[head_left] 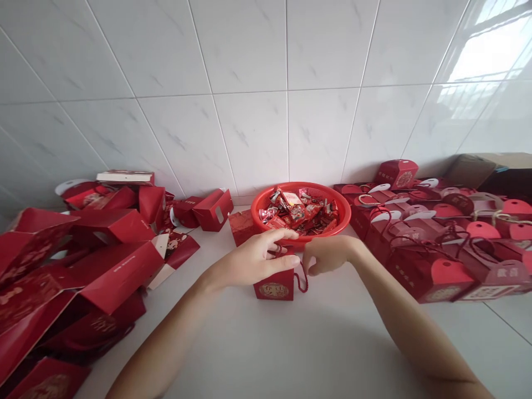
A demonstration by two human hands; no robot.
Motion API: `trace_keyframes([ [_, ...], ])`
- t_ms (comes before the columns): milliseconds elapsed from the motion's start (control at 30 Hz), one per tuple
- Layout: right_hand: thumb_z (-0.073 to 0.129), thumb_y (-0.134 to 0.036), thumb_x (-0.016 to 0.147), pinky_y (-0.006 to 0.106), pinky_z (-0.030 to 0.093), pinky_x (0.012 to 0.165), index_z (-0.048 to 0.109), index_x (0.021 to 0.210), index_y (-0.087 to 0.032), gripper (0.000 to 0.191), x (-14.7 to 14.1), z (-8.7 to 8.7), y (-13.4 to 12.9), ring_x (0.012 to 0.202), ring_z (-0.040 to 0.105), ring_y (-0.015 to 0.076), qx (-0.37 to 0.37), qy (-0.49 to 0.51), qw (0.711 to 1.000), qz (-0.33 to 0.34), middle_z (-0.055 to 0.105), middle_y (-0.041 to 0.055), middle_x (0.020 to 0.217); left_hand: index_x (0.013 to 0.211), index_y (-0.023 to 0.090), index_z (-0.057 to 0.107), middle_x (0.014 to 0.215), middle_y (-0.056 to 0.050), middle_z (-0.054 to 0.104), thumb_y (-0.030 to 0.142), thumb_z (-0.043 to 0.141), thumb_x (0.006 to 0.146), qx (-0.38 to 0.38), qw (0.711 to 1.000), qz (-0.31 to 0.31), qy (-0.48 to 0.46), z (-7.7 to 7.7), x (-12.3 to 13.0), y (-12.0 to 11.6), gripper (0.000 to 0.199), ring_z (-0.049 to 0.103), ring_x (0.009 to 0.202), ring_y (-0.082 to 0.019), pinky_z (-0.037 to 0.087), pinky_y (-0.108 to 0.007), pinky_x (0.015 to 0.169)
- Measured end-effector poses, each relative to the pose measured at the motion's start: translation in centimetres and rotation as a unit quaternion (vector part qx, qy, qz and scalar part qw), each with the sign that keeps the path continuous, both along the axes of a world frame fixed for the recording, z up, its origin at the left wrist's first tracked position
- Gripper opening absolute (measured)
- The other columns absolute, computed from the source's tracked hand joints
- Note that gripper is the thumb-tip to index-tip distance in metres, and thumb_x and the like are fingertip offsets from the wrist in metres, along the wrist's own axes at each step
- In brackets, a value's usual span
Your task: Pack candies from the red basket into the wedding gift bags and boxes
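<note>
Head view: small red box on the table before the basket, partly covered by the half-spread left hand, cord at the curled right hand, firm hold by either untellable; light, creasable card presumed, best gripped by side walls.

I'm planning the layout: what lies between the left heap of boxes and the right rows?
Head view: red basket of wrapped packets, patterned red piece beside it, small box, left hand and right hand.
</note>
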State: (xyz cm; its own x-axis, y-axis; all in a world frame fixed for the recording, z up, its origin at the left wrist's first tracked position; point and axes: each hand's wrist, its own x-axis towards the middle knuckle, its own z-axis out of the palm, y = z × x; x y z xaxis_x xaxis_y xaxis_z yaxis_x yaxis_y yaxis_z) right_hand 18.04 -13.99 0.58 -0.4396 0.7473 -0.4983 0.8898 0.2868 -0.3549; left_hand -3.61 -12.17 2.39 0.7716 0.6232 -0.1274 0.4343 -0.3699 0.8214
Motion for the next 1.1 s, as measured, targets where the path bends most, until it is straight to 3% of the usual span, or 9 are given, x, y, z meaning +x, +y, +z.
trace_keyframes([
  [100, 0.064, -0.022, 0.079, 0.024, 0.044, 0.061, 0.08, 0.099, -0.02, 0.026, 0.0, -1.4, 1.3, 0.077, 0.065, 0.0161, -0.04, 0.057, 0.997, 0.029, 0.076, 0.0035, 0.096, 0.139, 0.025, 0.054, 0.147, -0.012, 0.055, 0.055, 0.064, 0.087, 0.011, 0.999, -0.001, 0.037, -0.3, 0.1, 0.5, 0.061, 0.057, 0.129, -0.03, 0.049, -0.043, 0.105],
  [200, 0.072, -0.028, 0.077, 0.025, 0.047, 0.07, 0.081, 0.094, -0.018, 0.021, 0.3, -2.2, 2.1, 0.087, 0.068, 0.019, -0.047, 0.099, 0.992, 0.062, 0.077, 0.0039, 0.091, 0.138, 0.022, 0.055, 0.14, -0.013, 0.062, 0.057, 0.062, 0.088, 0.027, 0.998, 0.012, 0.06, -0.5, 0.0, 1.1, 0.062, 0.059, 0.127, -0.029, 0.049, -0.04, 0.104],
  [333, 0.08, -0.038, 0.071, 0.028, 0.049, 0.072, 0.078, 0.081, -0.014, 0.026, 0.7, -1.8, 2.3, 0.081, 0.068, 0.0194, -0.08, 0.2, 0.975, 0.049, 0.074, 0.0042, 0.077, 0.14, 0.022, 0.054, 0.131, -0.011, 0.068, 0.053, 0.061, 0.089, 0.004, 0.997, 0.03, 0.073, -0.3, -0.2, 1.6, 0.06, 0.064, 0.121, -0.027, 0.051, -0.037, 0.099],
  [467, 0.084, -0.034, 0.067, 0.026, 0.049, 0.066, 0.073, 0.078, -0.014, 0.025, 1.1, -0.5, 1.6, 0.067, 0.064, 0.0139, -0.066, 0.385, 0.92, -0.031, 0.07, 0.0, 0.069, 0.141, 0.022, 0.054, 0.123, -0.009, 0.073, 0.039, 0.061, 0.089, 0.004, 0.998, 0.02, 0.061, 0.1, -0.4, 1.7, 0.055, 0.067, 0.113, -0.026, 0.051, -0.036, 0.092],
  [633, 0.084, -0.033, 0.072, 0.03, 0.054, 0.074, 0.069, 0.091, -0.015, 0.03, 1.2, 0.8, 0.6, 0.07, 0.069, 0.015, -0.047, 0.541, 0.831, -0.122, 0.071, 0.0005, 0.072, 0.142, 0.019, 0.053, 0.117, -0.011, 0.074, 0.04, 0.063, 0.089, -0.025, 0.998, 0.049, -0.009, 0.9, -0.8, 1.8, 0.058, 0.072, 0.096, -0.025, 0.055, -0.038, 0.084],
  [767, 0.082, -0.032, 0.075, 0.033, 0.054, 0.08, 0.067, 0.095, -0.016, 0.03, 0.3, 1.7, -0.5, 0.076, 0.07, 0.0161, -0.015, 0.565, 0.809, -0.159, 0.073, 0.0021, 0.075, 0.14, 0.02, 0.055, 0.139, -0.014, 0.062, 0.044, 0.065, 0.09, -0.04, 0.99, 0.053, -0.128, 1.7, -1.7, 1.8, 0.055, 0.065, 0.118, -0.03, 0.054, -0.043, 0.097],
  [900, 0.08, -0.026, 0.074, 0.035, 0.055, 0.082, 0.065, 0.093, -0.018, 0.025, -1.0, 2.1, -1.8, 0.083, 0.071, 0.0185, 0.048, 0.568, 0.798, -0.197, 0.073, 0.003, 0.084, 0.149, 0.032, 0.045, 0.163, -0.008, 0.035, 0.046, 0.064, 0.093, -0.058, 0.979, -0.011, -0.195, 1.8, -1.8, 0.8, 0.06, 0.043, 0.143, -0.035, 0.048, -0.045, 0.109],
  [1000, 0.075, -0.022, 0.076, 0.032, 0.055, 0.072, 0.065, 0.097, -0.019, 0.024, -2.0, 2.2, -2.7, 0.08, 0.07, 0.0193, 0.117, 0.548, 0.804, -0.2, 0.072, 0.0026, 0.083, 0.155, 0.035, 0.035, 0.17, -0.006, 0.017, 0.045, 0.066, 0.093, -0.088, 0.972, -0.059, -0.21, 1.6, -1.3, -0.4, 0.071, 0.032, 0.15, -0.038, 0.045, -0.047, 0.113],
  [1100, 0.069, -0.016, 0.077, 0.032, 0.055, 0.069, 0.064, 0.101, -0.019, 0.024, -3.0, 2.1, -3.5, 0.078, 0.07, 0.0194, 0.189, 0.515, 0.811, -0.202, 0.071, 0.0025, 0.082, 0.157, 0.035, 0.03, 0.17, -0.005, 0.015, 0.045, 0.067, 0.092, -0.105, 0.963, -0.08, -0.234, 1.5, -0.9, -1.4, 0.076, 0.024, 0.152, -0.039, 0.041, -0.05, 0.116],
])
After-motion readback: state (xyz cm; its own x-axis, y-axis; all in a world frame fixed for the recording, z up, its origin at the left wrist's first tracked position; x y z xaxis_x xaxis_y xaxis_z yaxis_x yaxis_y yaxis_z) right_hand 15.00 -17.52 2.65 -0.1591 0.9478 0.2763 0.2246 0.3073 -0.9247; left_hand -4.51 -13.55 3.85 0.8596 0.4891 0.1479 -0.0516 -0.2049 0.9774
